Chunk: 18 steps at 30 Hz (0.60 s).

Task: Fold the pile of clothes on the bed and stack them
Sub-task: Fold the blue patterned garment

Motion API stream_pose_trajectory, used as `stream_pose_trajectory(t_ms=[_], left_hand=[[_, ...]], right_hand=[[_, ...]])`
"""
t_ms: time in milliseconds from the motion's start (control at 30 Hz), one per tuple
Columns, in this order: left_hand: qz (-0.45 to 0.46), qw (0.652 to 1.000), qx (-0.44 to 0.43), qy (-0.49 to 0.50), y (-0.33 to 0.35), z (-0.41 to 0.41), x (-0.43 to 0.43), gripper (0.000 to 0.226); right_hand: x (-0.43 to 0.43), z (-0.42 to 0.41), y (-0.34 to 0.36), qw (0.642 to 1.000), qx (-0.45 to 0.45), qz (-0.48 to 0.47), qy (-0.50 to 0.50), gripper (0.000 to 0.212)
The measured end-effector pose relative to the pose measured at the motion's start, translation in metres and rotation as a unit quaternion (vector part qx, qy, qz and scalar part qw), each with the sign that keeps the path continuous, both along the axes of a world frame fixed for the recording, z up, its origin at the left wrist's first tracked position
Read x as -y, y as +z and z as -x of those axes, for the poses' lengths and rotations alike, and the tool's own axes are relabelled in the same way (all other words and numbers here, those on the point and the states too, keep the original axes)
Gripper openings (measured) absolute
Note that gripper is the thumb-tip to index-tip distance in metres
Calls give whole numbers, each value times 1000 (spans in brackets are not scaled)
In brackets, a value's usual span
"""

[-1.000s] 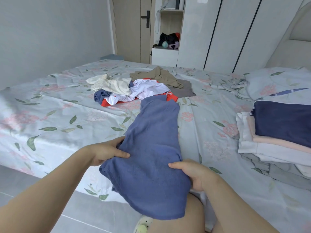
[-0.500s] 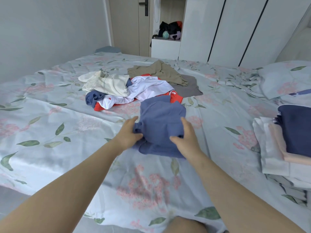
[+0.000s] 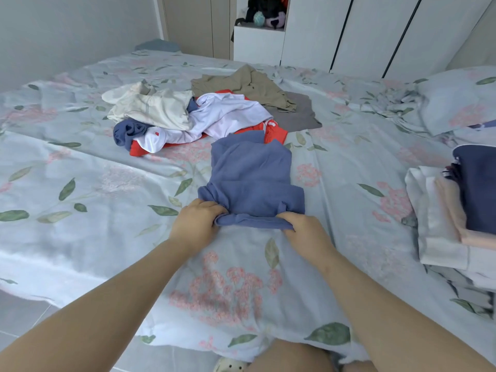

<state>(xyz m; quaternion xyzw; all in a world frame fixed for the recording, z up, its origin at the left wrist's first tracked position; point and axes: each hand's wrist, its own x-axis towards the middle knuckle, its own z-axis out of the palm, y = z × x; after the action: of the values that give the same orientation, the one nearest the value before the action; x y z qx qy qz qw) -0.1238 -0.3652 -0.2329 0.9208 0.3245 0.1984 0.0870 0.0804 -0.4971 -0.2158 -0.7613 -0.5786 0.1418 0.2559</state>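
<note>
Both hands have slid back to the near edge of the blue garment [image 3: 252, 181] since half a second ago, when they held its sides further up; a second ago it hung over the bed edge, now it lies wholly on the bed [image 3: 80, 183], doubled over with a fold across the middle. Left hand [image 3: 197, 224] grips the bunched near-left corner, fingers curled round the cloth. Right hand [image 3: 303, 229] pinches the near-right hem, fingers tucked under it. Far end of the garment touches the unfolded pile [image 3: 188, 116]: cream, white, orange-red, khaki, grey and blue pieces heaped together mid-bed. Folded stack [image 3: 440, 210] sits at the right edge of the bed, well apart from the garment, with a navy piece on top, pink and white under it. Pillow [image 3: 461, 98] lies behind the stack.
</note>
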Motion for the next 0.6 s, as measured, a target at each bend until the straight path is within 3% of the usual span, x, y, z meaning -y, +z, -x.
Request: stream_pose_trajectory(t_ms=[100,200,267,367,433,467,533,600], left_hand=[[73,994,-82,-16,22,2,19,54],[118,977,-172,-41,39,7,39,25],[211,958,-189,-49,54,15,53,22],[339,920,-187,-59,73,28,72,19],[346,915,-195,-77,82,35,80,24],[350,915,-185,-80,85,39,81,22],[349,921,-155,-74,88,44,80,20],[311,934,-159,-79,86,47,80,24]], right_hand=[[20,-3,15,999,-26,36,19,23],[41,-5,28,993,-28,105,37,31],[56,-3,40,985,-37,158,55,43],[79,0,53,969,-91,212,88,33],[92,3,61,961,-174,201,78,9],[96,3,62,958,-222,171,58,6],[101,1,62,954,-286,96,8,13],[103,-5,58,960,-274,55,-21,22]])
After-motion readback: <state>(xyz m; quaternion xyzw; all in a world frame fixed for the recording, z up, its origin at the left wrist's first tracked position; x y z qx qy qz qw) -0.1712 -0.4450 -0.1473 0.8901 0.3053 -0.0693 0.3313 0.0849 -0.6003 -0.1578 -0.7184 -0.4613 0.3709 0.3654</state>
